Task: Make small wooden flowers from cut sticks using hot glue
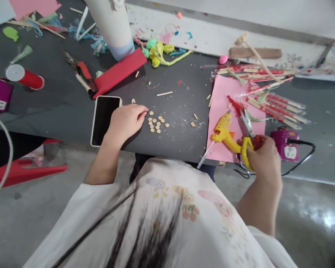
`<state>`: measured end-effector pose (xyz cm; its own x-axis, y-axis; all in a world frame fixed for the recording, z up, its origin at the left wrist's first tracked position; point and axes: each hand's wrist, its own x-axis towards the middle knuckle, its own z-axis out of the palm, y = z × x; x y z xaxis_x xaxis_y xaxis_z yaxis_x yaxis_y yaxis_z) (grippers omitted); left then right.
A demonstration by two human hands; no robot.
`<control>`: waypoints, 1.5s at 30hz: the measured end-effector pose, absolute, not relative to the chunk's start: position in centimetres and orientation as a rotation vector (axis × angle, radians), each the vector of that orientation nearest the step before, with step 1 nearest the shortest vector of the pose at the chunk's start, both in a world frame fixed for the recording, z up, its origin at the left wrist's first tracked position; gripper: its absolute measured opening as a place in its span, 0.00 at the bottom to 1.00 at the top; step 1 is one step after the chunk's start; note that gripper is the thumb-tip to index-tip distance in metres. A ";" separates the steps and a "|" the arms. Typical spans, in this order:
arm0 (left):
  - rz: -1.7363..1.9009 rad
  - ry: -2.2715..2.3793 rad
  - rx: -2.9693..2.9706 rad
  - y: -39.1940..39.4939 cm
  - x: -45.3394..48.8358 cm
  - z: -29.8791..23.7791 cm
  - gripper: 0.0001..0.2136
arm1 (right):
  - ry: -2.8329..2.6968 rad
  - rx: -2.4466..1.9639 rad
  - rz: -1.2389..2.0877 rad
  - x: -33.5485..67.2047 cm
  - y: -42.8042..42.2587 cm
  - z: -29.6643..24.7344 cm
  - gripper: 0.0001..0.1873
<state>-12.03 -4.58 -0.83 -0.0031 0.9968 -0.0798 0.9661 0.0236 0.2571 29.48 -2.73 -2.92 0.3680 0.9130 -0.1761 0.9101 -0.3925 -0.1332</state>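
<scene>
My left hand [128, 120] rests on the dark table with its fingers closed together; whether anything small is in them is hidden. Right beside its fingertips lies a loose cluster of small flower-shaped wooden pieces [158, 124]. The hand's near side overlaps a phone [104, 121] with a dark screen. My right hand [264, 156] grips a pair of scissors [247, 150] by the yellow handles, blades pointing away from me. Under the blades is a pink sheet [217, 96]. Left of the scissors, a yellow hot glue gun [223, 130] lies on that sheet, a clear glue stick in its back.
Wrapped red-and-cream sticks [281, 108] lie at the right, by a purple power socket [287, 145] with a black cord. Pliers [80, 72], a red box [120, 72], a red spool [28, 77] and a white bottle [111, 28] stand or lie to the left. Wood scraps [164, 93] are scattered mid-table.
</scene>
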 end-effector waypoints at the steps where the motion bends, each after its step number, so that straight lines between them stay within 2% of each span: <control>1: 0.193 2.081 2.020 -4.6 -12.0 -0.9 0.14 | -1.723 -2.588 0.343 29.5 -2.7 -3.0 0.40; 11: 0.331 2.075 1.968 -4.2 -11.2 -1.7 0.12 | -1.754 -2.577 0.326 29.6 -2.5 -3.2 0.39; 45: 0.284 2.072 1.949 -4.9 -11.7 -1.4 0.14 | -1.790 -2.566 0.311 29.2 -2.6 -3.0 0.37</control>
<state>-11.69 -4.93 -1.38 -0.0493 0.9963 -0.0698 0.9410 0.0697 0.3312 29.17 -2.59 -3.04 0.3319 0.9292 -0.1625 0.9296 -0.3514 -0.1107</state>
